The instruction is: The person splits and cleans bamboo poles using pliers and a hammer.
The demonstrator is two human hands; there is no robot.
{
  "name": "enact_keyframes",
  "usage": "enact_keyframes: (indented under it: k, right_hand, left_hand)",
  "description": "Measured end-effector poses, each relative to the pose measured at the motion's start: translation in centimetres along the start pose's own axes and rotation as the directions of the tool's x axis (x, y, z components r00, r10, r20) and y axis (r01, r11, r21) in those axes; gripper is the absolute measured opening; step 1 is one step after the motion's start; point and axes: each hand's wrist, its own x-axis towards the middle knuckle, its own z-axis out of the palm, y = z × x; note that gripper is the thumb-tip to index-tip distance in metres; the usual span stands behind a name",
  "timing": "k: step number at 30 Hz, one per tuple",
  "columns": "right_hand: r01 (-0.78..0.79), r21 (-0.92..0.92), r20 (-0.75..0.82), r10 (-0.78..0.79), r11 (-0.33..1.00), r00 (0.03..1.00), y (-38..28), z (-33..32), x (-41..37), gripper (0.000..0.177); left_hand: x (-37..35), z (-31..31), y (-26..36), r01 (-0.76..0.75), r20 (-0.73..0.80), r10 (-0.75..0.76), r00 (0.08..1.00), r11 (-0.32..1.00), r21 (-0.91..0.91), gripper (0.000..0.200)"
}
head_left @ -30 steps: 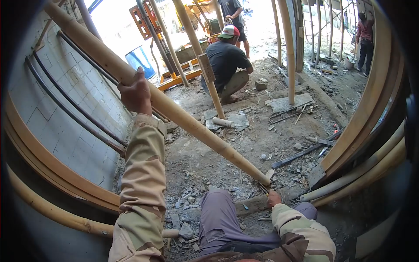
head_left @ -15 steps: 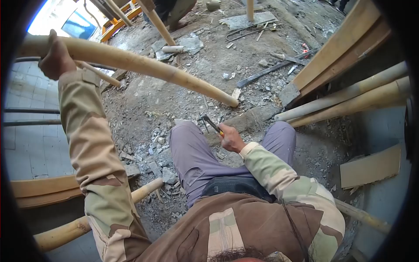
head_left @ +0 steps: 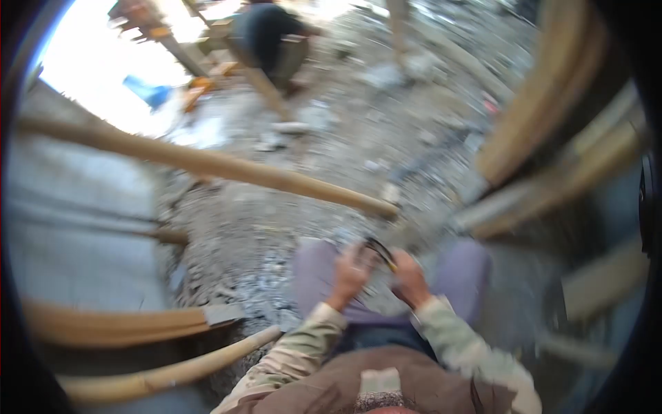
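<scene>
The right hand (head_left: 409, 277) is wrapped around one dark tool (head_left: 378, 248), near me, between two knees (head_left: 463, 265). The left hand (head_left: 352, 274) is right beside it — too blurred to tell whether it grips. This looks like two-handed handling; the next move calls for steadiness. One long pole (head_left: 227, 164) slants beyond — nobody's hand on it.

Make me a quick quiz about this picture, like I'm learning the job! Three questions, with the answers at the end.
1. True or false: the left hand is apart from the long middle pole.
2. Fill in: the black and yellow tool is held in the ___ hand.
3. What colour are the trousers? A green, B purple, C red.

Key: 1. True. 2. Right. 3. B.
</scene>
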Motion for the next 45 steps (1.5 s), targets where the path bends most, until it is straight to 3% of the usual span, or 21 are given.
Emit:
enact_keyframes:
  k: [1,6,8,9,10,12,13,14,15,17,20,23,26,28,29,32,33,36,37,38,45]
  right_hand:
    - [0.030,0.086,0.017,-0.031,0.996,0.999,-0.4,0.6,0.3,0.039]
    - [-0.167,0.149,0.285,0.119,0.975,0.951,-2.5,2.7,-0.1,0.032]
    - [-0.092,0.236,0.331,0.009,0.967,0.944,1.2,7.1,-1.2,0.026]
    - [-0.325,0.356,0.541,0.091,0.876,0.836,-0.3,6.5,-0.6,0.020]
    - [-0.314,0.364,0.536,0.079,0.877,0.841,-0.9,6.9,-0.9,0.020]
    - [-0.612,0.558,0.711,0.058,0.560,0.701,-1.6,7.8,-1.4,0.016]
    - [-0.739,0.558,0.778,0.071,0.377,0.624,-1.2,9.1,-1.8,0.017]
    - [-0.734,0.562,0.773,0.072,0.382,0.630,-1.3,9.1,-1.7,0.017]
    - [-0.723,0.554,0.762,0.099,0.413,0.640,-1.5,9.0,-1.5,0.020]
    - [-0.729,0.542,0.747,0.157,0.419,0.646,-3.5,7.2,-0.8,0.026]
    - [-0.750,0.585,0.735,0.187,0.309,0.651,-3.7,5.1,0.5,0.031]
    - [-0.804,0.528,0.791,0.185,0.274,0.583,-5.6,0.9,2.5,0.051]
    - [-0.837,0.487,0.807,0.237,0.251,0.541,-10.6,-4.1,3.7,0.063]
    - [-0.879,0.464,0.830,0.295,0.107,0.474,-10.7,-5.5,3.4,0.064]
    - [-0.892,0.448,0.842,0.303,0.069,0.446,-11.1,-6.4,3.6,0.064]
    - [-0.871,0.478,0.873,0.164,-0.108,0.459,-10.7,-7.8,2.9,0.061]
    - [-0.874,0.475,0.828,0.389,-0.101,0.405,-18.3,-12.3,3.8,0.063]
    - [-0.849,0.517,0.778,0.473,-0.110,0.413,-29.3,-19.7,4.3,0.055]
    - [-0.835,0.541,0.752,0.504,-0.102,0.425,-32.1,-21.6,4.5,0.051]
    - [-0.821,0.563,0.723,0.534,-0.090,0.438,-34.4,-23.2,4.6,0.048]
    - [-0.788,0.613,0.637,0.629,-0.063,0.445,-43.3,-29.0,4.5,0.041]
  left_hand:
    - [0.2,0.1,0.2,-0.102,-0.066,0.103,0.992,0.995,0.025,0.040]
    - [0.0,-2.2,-2.5,0.131,-0.014,-0.132,0.991,0.990,-0.047,0.027]
    - [-0.9,-2.9,-3.5,0.141,-0.123,-0.139,0.983,0.990,0.004,0.024]
    - [-1.4,-3.6,-3.8,0.178,-0.217,-0.166,0.962,0.983,0.036,0.022]
    - [-1.5,-4.8,-3.1,0.171,-0.224,-0.156,0.962,0.984,0.045,0.022]
    - [-1.3,-7.2,-1.5,0.443,-0.422,-0.481,0.768,0.876,-0.193,0.020]
    - [-1.3,-8.3,-3.7,0.434,-0.425,-0.473,0.772,0.881,-0.191,0.020]
    - [-1.0,-9.7,-7.8,0.255,-0.336,-0.507,0.794,0.778,-0.574,0.020]
    - [-1.1,-10.9,-10.1,0.059,-0.244,-0.502,0.829,0.513,-0.856,0.020]
    - [-2.1,-15.7,-6.9,0.021,-0.160,-0.487,0.859,0.346,-0.938,0.020]
    - [-1.5,-23.8,-2.0,-0.300,-0.391,-0.274,0.879,0.320,-0.899,0.021]
    - [0.3,-35.0,3.8,-0.482,-0.666,-0.188,0.722,0.554,-0.679,0.025]
    - [1.4,-45.0,11.9,-0.633,-0.742,-0.158,0.651,0.426,-0.646,0.029]
    - [1.4,-50.9,16.8,-0.630,-0.680,-0.176,0.712,0.269,-0.729,0.034]
    - [1.3,-53.7,17.7,-0.608,-0.627,-0.046,0.777,0.202,-0.768,0.035]
    - [0.8,-57.7,23.5,-0.638,-0.645,-0.262,0.718,0.122,-0.760,0.022]
    - [0.6,-58.2,26.1,-0.619,-0.618,-0.402,0.676,0.146,-0.772,0.011]
    - [-2.0,-60.5,29.4,-0.535,-0.552,-0.448,0.703,0.178,-0.826,0.013]
    - [-2.3,-61.6,31.4,-0.486,-0.546,-0.594,0.591,0.278,-0.828,0.022]
    - [-2.9,-62.7,33.4,-0.434,-0.592,-0.607,0.530,0.405,-0.805,0.023]
    - [-4.0,-78.1,38.5,-0.548,-0.734,-0.449,0.510,0.488,-0.679,0.028]
